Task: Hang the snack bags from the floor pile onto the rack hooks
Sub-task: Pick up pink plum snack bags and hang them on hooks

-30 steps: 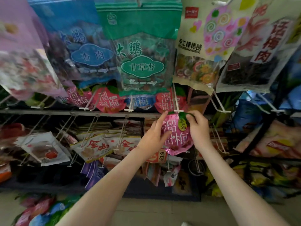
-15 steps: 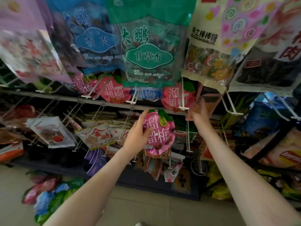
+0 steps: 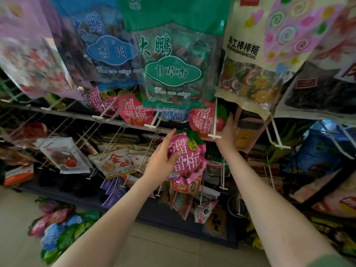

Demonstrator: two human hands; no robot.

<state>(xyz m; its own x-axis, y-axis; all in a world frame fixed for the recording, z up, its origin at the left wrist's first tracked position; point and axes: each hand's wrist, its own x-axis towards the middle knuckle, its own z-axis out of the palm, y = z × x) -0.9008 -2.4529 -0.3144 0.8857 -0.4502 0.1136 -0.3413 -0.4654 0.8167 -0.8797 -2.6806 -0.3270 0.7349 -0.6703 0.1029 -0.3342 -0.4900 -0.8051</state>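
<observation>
Releasing the pink plum bag [image 3: 187, 157], the right hand [image 3: 227, 133] had risen to the white hook [image 3: 213, 135], its fingers hidden behind a hung red bag [image 3: 200, 122], grip unclear. The left hand [image 3: 163, 162] alone clutched the pink bag just below that hook.

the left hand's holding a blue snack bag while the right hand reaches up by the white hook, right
No. The bag in the left hand is pink, not blue, as the head view shows. The right hand does reach up by the white hook.
</observation>
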